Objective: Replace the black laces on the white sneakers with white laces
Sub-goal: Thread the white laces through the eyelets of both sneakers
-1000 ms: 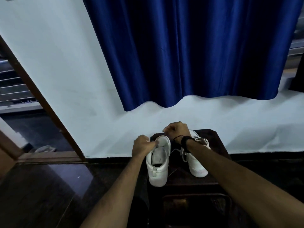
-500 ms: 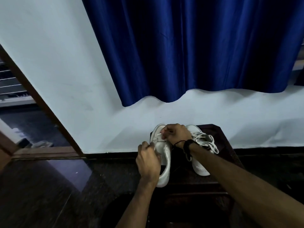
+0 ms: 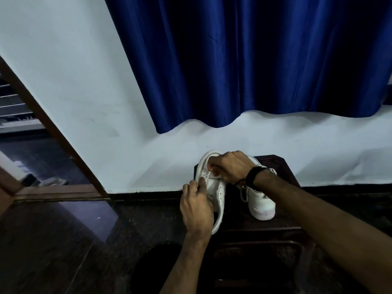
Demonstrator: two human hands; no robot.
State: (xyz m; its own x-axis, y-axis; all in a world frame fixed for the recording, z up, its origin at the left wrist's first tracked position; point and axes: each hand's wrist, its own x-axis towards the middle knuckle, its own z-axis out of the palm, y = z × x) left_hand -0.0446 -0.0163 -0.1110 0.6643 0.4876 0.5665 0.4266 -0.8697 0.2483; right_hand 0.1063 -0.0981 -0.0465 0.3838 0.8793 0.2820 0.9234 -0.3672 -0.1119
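Two white sneakers sit on a dark stool, the left sneaker tilted, gripped by the left hand at 7 o'clock and pinched by the right hand at 12, toes pointing away, light, stiff-soled, while the right sneaker looks already white-laced.

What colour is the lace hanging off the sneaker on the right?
White, like the right sneaker itself; the lace dangles down its side, clearest in the head view.
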